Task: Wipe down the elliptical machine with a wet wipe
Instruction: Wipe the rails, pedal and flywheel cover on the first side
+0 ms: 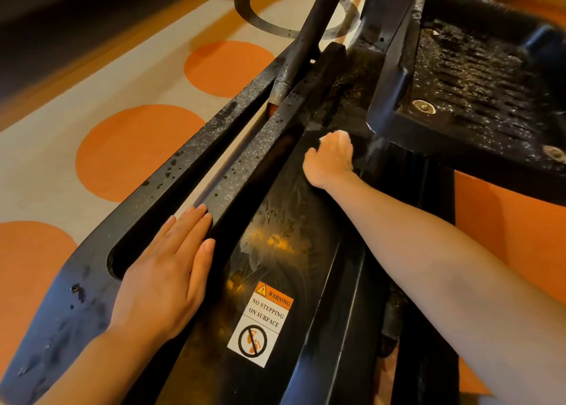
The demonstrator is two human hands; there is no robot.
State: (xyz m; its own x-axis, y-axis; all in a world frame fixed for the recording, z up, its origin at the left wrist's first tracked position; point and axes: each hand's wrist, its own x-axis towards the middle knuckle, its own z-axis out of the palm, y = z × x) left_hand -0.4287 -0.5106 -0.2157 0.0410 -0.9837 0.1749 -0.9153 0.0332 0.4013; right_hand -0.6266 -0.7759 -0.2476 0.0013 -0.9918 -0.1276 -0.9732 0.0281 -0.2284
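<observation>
right hand (330,156) was curled knuckles-up on the elliptical machine (284,251) centre cover beside the pedal (465,98); the wet wipe was hidden, presumably under it. left hand (171,270) lay flat, fingers straight, on the rail. risk: knuckles catching the pedal edge.

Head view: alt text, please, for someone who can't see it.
Right hand presses on the elliptical's black centre cover, under the pedal; no wipe is visible. Left hand rests flat on the rail. A warning sticker lies between the arms.
</observation>
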